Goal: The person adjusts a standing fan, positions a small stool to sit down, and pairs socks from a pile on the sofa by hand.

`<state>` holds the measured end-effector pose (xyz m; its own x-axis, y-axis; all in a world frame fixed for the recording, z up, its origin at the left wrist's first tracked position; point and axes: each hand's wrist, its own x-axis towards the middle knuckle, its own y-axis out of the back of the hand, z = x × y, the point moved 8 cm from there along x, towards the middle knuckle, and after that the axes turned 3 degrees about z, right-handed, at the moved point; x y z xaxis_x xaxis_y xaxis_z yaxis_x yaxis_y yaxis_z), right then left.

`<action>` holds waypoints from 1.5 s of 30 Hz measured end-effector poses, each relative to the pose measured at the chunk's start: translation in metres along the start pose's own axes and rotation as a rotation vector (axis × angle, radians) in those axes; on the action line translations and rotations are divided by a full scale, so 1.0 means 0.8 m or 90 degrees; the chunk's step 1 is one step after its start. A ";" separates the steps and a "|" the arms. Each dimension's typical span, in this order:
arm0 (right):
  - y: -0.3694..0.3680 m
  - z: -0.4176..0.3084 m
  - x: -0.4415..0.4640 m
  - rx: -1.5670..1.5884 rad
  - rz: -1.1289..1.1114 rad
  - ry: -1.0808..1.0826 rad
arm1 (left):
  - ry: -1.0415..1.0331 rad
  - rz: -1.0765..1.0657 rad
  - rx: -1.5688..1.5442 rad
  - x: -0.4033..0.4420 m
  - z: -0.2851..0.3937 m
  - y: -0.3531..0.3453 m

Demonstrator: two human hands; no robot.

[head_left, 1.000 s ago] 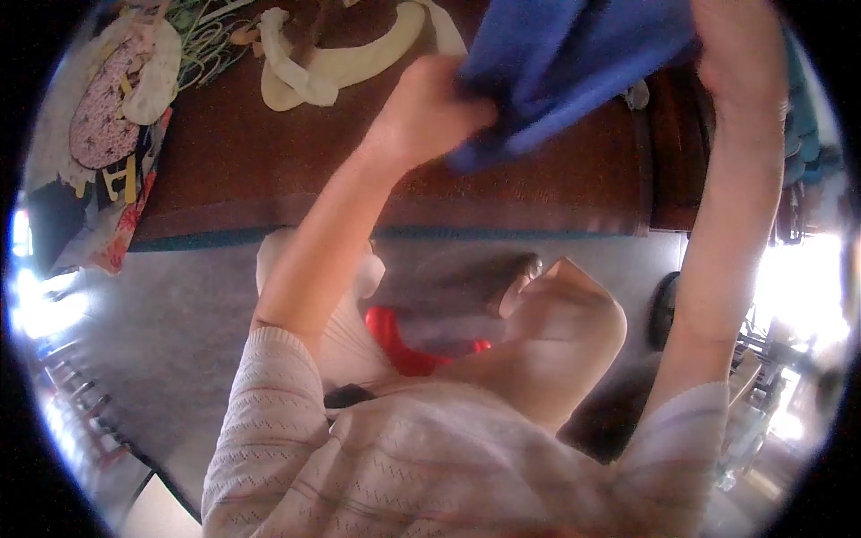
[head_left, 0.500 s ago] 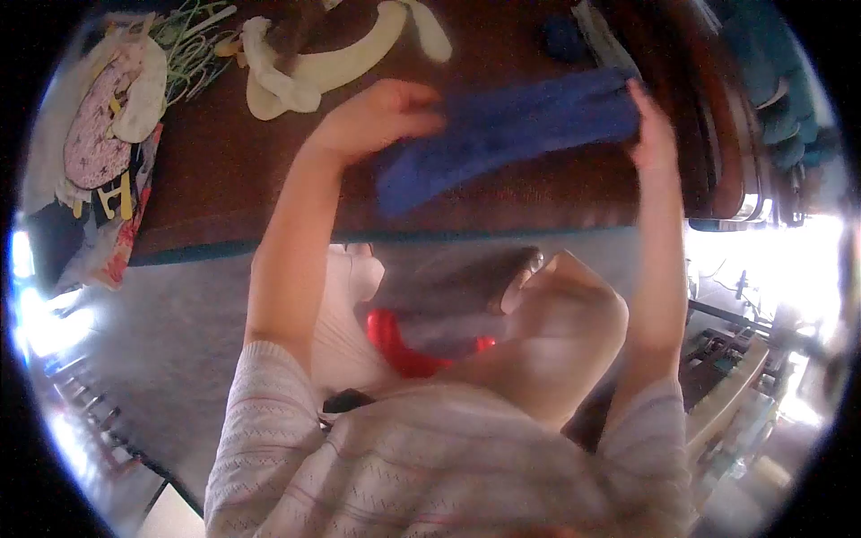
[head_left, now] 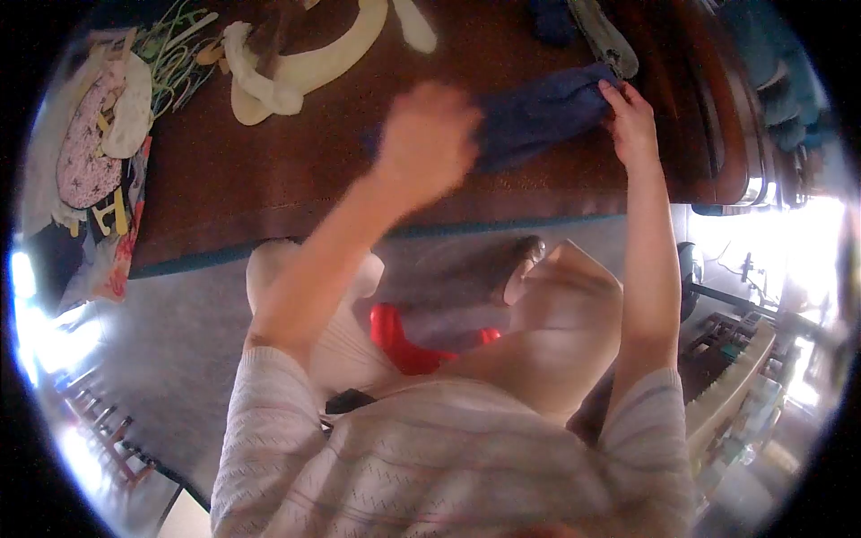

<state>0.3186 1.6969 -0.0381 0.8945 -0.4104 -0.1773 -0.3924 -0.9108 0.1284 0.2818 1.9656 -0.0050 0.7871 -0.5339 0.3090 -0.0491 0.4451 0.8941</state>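
A dark blue cloth [head_left: 538, 117] lies stretched over the brown surface in front of me. My right hand [head_left: 631, 121] pinches its right end between thumb and fingers. Over the left part of the cloth is my left hand [head_left: 429, 134], smeared by motion, so its fingers cannot be made out. Some of the cloth is hidden behind that hand, and a bit of blue shows to its left.
The brown surface [head_left: 269, 184] carries cream curved pieces [head_left: 332, 63] at the back, green cords [head_left: 184, 63] at the left and a grey-green strip [head_left: 603, 38]. A patterned oval piece [head_left: 90, 143] lies far left. Below are my knees and a red object [head_left: 408, 351].
The blue cloth came down from the raised hands onto the brown surface and flattened out. My right hand moved down and left with its end; my left hand lowered, then swept right over the cloth.
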 end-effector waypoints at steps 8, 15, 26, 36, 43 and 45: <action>0.009 -0.012 -0.006 -0.090 0.089 0.165 | -0.202 -0.051 -0.061 -0.035 0.090 -0.050; 0.010 -0.045 -0.028 -0.030 0.164 0.224 | -0.121 -0.096 -0.016 -0.033 0.072 -0.049; -0.018 -0.066 -0.087 -0.151 0.101 0.319 | -0.052 0.099 -0.292 -0.010 0.035 -0.003; -0.090 -0.182 -0.218 -0.044 -0.255 0.309 | -0.067 0.032 -0.611 -0.011 0.074 0.123; -0.102 -0.162 -0.223 0.398 -0.300 0.146 | 0.114 0.034 -0.910 -0.033 0.076 0.119; -0.115 -0.129 -0.218 0.419 -0.331 0.060 | 0.223 0.073 -1.011 -0.028 0.065 0.107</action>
<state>0.2207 1.8567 0.0821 0.9985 0.0470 0.0293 0.0554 -0.8355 -0.5467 0.2280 1.9785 0.0812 0.9284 -0.3661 0.0635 0.3588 0.8388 -0.4096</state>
